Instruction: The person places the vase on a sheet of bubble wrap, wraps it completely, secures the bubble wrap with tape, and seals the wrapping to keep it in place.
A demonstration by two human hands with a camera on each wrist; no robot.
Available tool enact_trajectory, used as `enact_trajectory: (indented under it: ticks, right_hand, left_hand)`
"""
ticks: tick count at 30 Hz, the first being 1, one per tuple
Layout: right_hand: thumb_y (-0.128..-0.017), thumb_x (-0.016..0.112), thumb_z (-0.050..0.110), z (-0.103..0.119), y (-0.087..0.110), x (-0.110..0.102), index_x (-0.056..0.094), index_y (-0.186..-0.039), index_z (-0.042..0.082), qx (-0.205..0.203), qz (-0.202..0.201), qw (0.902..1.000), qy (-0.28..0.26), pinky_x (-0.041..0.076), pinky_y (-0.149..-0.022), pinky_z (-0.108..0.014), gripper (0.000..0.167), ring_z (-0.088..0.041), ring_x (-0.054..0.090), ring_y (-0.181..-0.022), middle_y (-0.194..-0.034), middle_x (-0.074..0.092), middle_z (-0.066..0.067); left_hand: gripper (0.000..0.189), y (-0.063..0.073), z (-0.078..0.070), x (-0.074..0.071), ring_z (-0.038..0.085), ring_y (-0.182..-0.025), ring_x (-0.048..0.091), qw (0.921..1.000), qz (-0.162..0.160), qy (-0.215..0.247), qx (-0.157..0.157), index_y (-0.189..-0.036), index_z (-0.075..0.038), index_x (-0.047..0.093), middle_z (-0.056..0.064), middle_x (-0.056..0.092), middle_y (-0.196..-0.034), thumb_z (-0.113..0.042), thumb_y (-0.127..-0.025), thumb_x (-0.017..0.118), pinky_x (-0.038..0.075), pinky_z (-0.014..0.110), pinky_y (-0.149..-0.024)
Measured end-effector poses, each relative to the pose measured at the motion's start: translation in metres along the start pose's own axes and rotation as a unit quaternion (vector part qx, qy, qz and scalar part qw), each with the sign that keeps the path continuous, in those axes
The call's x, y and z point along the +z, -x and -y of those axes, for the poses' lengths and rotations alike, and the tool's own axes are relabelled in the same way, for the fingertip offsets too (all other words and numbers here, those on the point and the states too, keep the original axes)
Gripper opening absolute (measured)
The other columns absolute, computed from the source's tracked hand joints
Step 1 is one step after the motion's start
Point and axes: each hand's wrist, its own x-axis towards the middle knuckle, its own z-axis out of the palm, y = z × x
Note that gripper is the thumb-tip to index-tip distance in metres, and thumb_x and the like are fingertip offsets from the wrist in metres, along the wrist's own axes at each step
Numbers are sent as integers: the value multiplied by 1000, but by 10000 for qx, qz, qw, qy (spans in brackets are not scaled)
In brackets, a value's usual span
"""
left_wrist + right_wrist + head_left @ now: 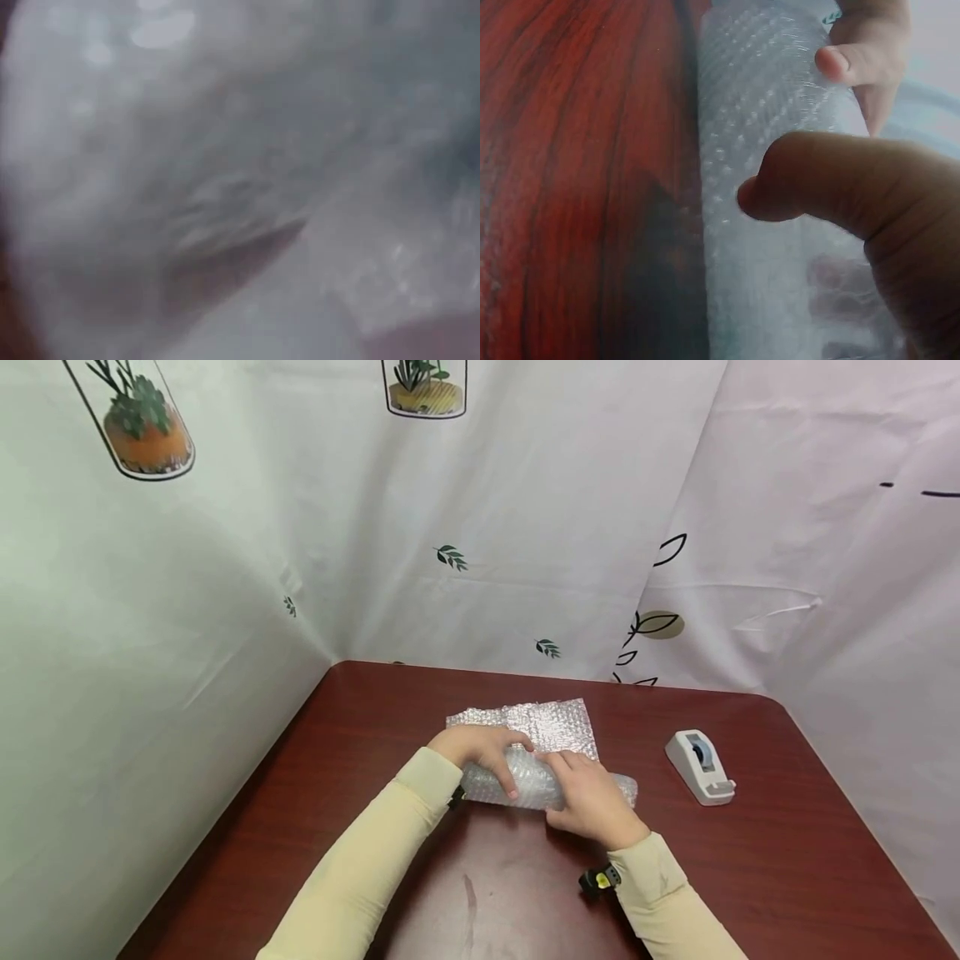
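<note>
A roll of bubble wrap (pixel 531 782) lies crosswise on the table, with a flat flap of the same sheet (pixel 551 724) spread out behind it. My left hand (pixel 483 750) holds the roll's left part, thumb on the near side. Toward the right end, my right hand (pixel 592 795) grips the roll, fingers over the top and thumb low in front. In the right wrist view, the right thumb (pixel 817 176) lies across the bubbled surface, and the left hand (pixel 870 56) is farther along. Blurred bubble wrap (pixel 247 142) fills the left wrist view. What is inside the roll is hidden.
A white tape dispenser (pixel 701 768) with a blue roll of tape stands to the right on the dark red wooden table (pixel 795 827). White printed cloth (pixel 495 527) hangs behind the table and along both sides.
</note>
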Motion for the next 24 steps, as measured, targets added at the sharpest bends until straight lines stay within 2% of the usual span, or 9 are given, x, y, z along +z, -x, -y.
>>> enact_trajectory:
  ticks: [3,6,8,13,16,21,24]
  right_hand:
    - [-61,79,29,-1,-2,2,58,-133,10,82,-9,9999,87,51,-91,-53,78,-31,64,-107,-118,66,-8]
    - [-60,77,30,-1,-4,2,57,-133,10,193,52,9998,79,50,-91,-54,79,-32,63,-109,-119,65,-10]
    - [-60,77,31,0,-5,2,57,-133,9,259,109,9996,69,51,-90,-54,79,-33,63,-108,-119,65,-11]
    - [-58,78,34,-2,-8,1,56,-130,11,406,226,9989,35,52,-83,-53,79,-32,65,-102,-115,66,-11]
    - [-57,79,36,-3,-12,1,56,-128,12,443,283,9986,-31,53,-81,-52,79,-33,65,-100,-114,67,-11]
    - [-58,79,38,-7,-19,1,56,-125,13,539,423,9976,-126,54,-75,-49,74,-29,67,-94,-109,68,-8]
    - [-59,78,40,-10,-23,0,56,-123,16,700,566,9957,-194,53,-70,-47,72,-25,66,-87,-102,68,-6]
  left_hand:
    - [78,10,-3,4,19,-122,56,9969,-586,-518,-91,-138,-26,57,3,58,-138,-45,-71,90,47,40,-100]
    - [74,21,-8,11,23,-119,58,9873,-1046,-1193,-124,-140,-27,57,4,59,-134,-50,-76,85,46,45,-100]
    - [76,28,-10,16,28,-125,55,9797,-1242,-1566,-146,-144,-27,54,6,57,-137,-52,-78,82,43,50,-105]
    - [88,36,-14,31,32,-139,43,9627,-1566,-2194,-211,-153,-24,44,12,47,-149,-51,-79,82,31,55,-114]
    - [92,37,-15,39,32,-139,42,9551,-1796,-2346,-208,-154,-21,43,13,45,-149,-49,-76,84,29,57,-115]
    - [95,37,-18,46,32,-140,40,9491,-1974,-2435,-296,-154,-19,42,13,44,-149,-47,-75,86,26,59,-116]
    - [99,37,-22,48,34,-143,36,9466,-1955,-2532,-403,-156,-17,38,13,41,-152,-47,-75,87,24,60,-116]
